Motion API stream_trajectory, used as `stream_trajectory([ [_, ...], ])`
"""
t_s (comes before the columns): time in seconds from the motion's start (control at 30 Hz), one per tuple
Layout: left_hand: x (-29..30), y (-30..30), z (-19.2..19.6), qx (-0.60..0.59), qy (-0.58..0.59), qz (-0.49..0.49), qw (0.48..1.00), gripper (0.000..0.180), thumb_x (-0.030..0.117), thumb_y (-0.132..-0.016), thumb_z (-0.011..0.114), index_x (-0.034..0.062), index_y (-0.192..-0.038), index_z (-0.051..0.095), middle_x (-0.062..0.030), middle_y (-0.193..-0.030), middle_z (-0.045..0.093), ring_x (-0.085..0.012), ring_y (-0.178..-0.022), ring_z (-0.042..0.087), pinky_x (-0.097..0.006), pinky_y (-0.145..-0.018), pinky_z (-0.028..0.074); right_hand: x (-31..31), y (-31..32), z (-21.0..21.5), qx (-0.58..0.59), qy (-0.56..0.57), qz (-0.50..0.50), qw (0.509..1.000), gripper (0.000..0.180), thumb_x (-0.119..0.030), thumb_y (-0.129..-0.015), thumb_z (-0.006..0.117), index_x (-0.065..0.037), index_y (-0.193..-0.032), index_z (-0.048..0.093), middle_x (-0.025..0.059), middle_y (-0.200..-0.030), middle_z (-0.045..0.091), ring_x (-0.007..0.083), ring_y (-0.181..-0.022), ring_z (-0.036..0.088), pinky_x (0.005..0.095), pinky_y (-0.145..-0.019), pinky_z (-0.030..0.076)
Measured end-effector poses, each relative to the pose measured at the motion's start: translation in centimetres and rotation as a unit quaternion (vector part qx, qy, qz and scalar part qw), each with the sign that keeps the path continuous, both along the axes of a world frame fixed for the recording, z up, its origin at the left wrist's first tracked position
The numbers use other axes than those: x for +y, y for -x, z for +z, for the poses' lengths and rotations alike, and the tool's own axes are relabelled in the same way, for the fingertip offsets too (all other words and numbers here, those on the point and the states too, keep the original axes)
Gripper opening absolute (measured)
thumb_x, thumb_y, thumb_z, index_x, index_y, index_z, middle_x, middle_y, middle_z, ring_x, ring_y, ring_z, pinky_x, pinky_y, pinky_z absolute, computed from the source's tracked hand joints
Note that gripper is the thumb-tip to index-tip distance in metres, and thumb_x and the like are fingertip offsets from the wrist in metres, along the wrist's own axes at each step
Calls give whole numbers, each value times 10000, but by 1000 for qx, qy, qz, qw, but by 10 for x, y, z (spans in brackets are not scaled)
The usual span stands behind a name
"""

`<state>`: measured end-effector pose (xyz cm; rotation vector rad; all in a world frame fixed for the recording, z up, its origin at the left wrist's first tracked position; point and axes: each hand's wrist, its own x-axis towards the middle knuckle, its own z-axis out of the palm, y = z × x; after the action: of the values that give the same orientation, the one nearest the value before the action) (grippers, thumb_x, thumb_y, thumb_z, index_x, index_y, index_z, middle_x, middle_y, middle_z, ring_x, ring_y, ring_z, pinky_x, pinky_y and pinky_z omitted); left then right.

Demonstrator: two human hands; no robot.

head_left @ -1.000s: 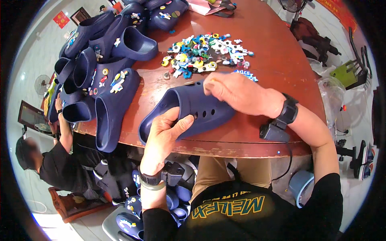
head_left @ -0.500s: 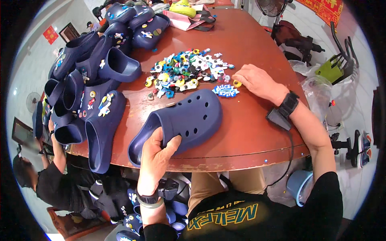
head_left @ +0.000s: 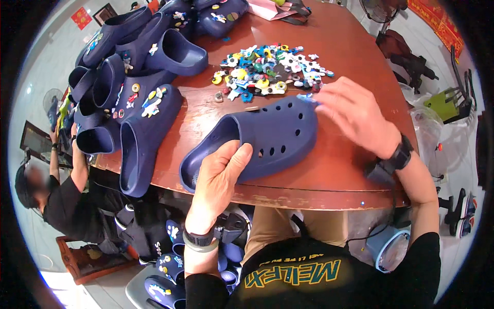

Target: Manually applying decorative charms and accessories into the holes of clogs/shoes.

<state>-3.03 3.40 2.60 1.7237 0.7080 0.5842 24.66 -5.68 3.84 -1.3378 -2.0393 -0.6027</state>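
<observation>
Head view shows the right hand (head_left: 357, 116) back from the charm pile (head_left: 267, 72), pinching a blue charm (head_left: 307, 98) at the clog (head_left: 257, 139), which the left hand (head_left: 218, 177) grips near the table's (head_left: 334, 175) front edge.

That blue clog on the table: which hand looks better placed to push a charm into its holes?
Probably the right hand: its fingertips are at the toe of the blue clog, next to the pile of charms. The left hand is gripping the clog's heel end.

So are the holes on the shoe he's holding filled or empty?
Empty: the blue shoe shows only bare open holes.
</observation>
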Motion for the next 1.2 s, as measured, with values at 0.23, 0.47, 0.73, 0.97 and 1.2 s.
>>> stream_trajectory([
  [0.23,9,3,-40,112,-371,-100,917,158,111,-967,429,4,-976,544,-202,-926,568,-369,-869,571,-456,-729,455,13,71,-34,-99,-30,134,985,296,-138,-738,753,-29,-981,625,97,-985,606,247,-810,604,358,-686,503],
  [0.47,0,-11,-15,-89,-112,-135,981,531,453,-929,570,-65,-819,523,-213,-630,443,-157,-602,410,-431,-570,385,-22,71,-33,-119,45,58,990,320,-6,-779,648,52,-1085,579,170,-1023,547,321,-813,573,397,-673,481],
  [0.73,17,-21,-21,3,-156,-90,984,405,313,-829,668,-57,-742,527,-244,-667,495,-344,-610,501,-433,-577,389,-28,75,-54,-149,105,3,983,445,36,-776,570,177,-1191,491,275,-1242,487,445,-1044,517,490,-898,437],
  [0.97,12,-19,-20,-20,-100,-71,992,357,245,-763,688,-79,-709,546,-253,-655,534,-401,-675,586,-440,-592,435,-18,63,-22,79,211,166,960,466,128,-743,478,37,-1197,535,214,-1048,487,376,-896,535,384,-780,449],
  [1.2,7,-40,-35,-18,-263,43,964,252,156,-657,705,-68,-658,589,-271,-690,599,-445,-731,616,-473,-624,484,-21,64,-24,-80,211,72,972,456,112,-753,514,45,-1203,549,227,-1151,494,420,-1045,509,417,-920,423],
])
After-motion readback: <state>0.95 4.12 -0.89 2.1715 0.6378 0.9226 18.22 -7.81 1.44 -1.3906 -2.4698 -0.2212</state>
